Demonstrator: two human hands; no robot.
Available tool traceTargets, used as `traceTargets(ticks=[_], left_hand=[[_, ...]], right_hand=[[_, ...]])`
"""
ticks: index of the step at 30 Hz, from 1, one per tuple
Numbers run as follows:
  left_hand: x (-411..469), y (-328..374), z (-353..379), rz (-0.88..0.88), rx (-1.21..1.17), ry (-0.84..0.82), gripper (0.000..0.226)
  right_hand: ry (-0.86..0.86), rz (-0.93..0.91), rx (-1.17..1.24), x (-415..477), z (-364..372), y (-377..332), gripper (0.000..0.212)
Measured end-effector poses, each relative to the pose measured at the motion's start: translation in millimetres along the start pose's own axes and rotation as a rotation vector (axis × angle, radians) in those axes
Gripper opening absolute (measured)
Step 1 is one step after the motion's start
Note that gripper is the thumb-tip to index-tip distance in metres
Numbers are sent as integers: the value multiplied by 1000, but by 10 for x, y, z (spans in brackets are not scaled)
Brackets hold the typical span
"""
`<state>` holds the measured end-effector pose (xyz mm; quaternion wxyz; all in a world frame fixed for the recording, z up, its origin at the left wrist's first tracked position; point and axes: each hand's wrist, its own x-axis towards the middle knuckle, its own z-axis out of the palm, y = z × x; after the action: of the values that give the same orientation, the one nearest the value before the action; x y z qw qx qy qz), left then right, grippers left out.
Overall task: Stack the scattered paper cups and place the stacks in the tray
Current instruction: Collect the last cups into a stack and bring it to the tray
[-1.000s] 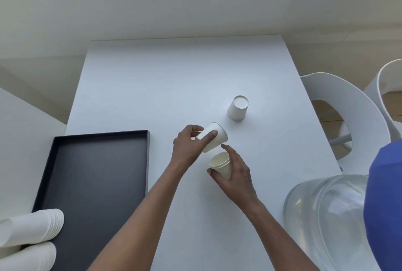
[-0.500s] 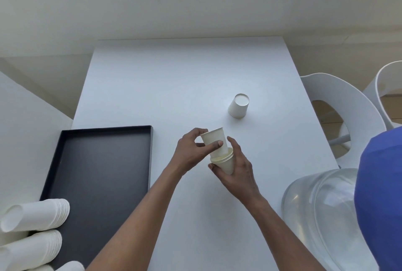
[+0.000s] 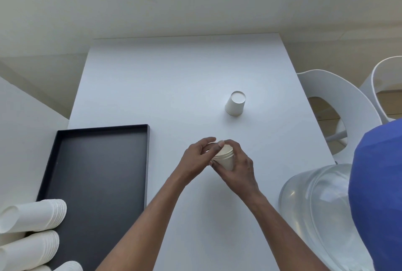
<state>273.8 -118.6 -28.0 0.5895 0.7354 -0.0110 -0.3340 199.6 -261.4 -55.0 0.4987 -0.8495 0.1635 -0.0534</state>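
Tray [image 3: 104,127] lies left on the counter [image 3: 174,79], cup stacks [image 3: 37,215] at its near corner; upturned cup [image 3: 235,104] stands behind the nested cups [image 3: 226,158].

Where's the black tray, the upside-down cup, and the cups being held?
black tray [image 3: 97,173]: head view, on the bare floor of the tray.
upside-down cup [image 3: 235,105]: head view, on its side wall.
held cups [image 3: 226,158]: head view, on the outer cup's side, just below the rims.

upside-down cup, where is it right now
Head view: the upside-down cup stands alone on the white table, right of centre, beyond the small stack gripped by the left hand and right hand.
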Motion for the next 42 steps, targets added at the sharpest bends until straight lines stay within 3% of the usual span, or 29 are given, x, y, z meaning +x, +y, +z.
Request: traceTargets(ticks=[2,4,12,19,22,28,34,39,42], left_hand=[[-50,-71,-53,-24,-99,-96,76],[-99,-137,-88,-1,-35,-151,86],[-74,-165,-169,72,127,-187,97],[-67,-248,-55,169,217,205,75],[-44,-245,-93,173,174,289,65],[-55,-322,-192,201,196,373,83],[-99,-407,-278,204,176,399,77],[-132,-488,-325,198,153,409,89],[-146,-520,-349,194,157,413,92]], right_hand=[[32,51,39,28,6,4,53],[53,112,83,60,21,22,55],[51,180,141,119,90,-5,56],[-2,185,246,129,237,-193,40],[-9,181,271,214,280,-233,35],[289,81,78,726,237,-253,15],[366,19,-283,1386,39,-315,53],[138,107,-465,1730,-73,-259,78],[4,198,-467,1783,-81,-191,78]])
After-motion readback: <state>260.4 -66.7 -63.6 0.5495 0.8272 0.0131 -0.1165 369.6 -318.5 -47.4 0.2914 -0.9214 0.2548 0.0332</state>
